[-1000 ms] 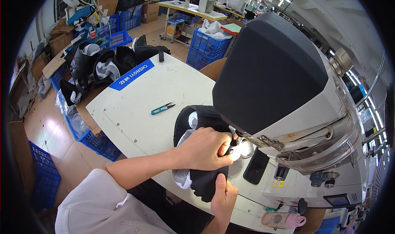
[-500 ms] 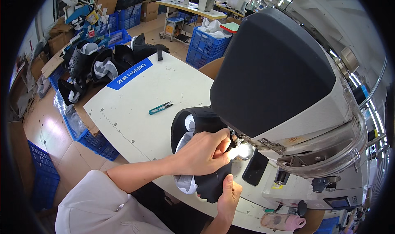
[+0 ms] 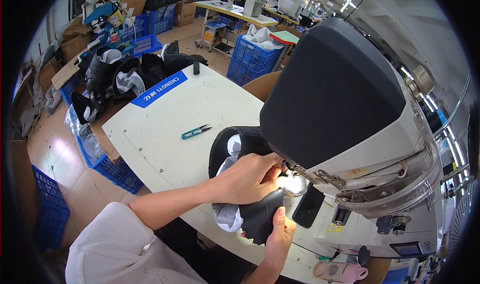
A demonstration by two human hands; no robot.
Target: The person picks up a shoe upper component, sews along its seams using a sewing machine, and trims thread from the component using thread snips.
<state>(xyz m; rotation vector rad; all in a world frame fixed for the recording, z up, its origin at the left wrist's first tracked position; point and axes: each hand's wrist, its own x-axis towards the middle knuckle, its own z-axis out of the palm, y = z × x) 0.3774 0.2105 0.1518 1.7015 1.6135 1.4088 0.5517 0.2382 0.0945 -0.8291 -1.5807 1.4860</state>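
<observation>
Black piece (image 3: pixel 262 216) is at the sewing machine (image 3: pixel 335 94), one edge up by the lit metal part (image 3: pixel 294 185) under the head, bulk hanging out left and toward me. Pale lining (image 3: pixel 227 218) shows on its left side.

Left hand (image 3: pixel 247 179): bent at the knuckles, gripping the piece just left of the machine's working spot. Tips partly hidden, looks like a pinch on the edge. Right hand (image 3: pixel 281 236): thumb on top, rest tucked under, pinching the lower end on the near side of the machine. Hands apart, neither one spread.

Status: my read is mid-job on this one. Done: piece is in position, both ends held. Left: it isn't off the machine yet. Can't say how much edge is finished; my left hand and the machine head cover the contact point, and no stitch line is readable from here.

Further out: phone (image 3: pixel 308 206) flat, just below the machine head. Thread snips (image 3: pixel 196 131) lie on the table (image 3: pixel 220 91) left of the machine, not in use. Pink-topped bottle (image 3: pixel 340 272) on the near side of it. Well left of the machine, a heap of black pieces (image 3: pixel 107 79) with similar lining; can't tell if those are finished or waiting.
</observation>
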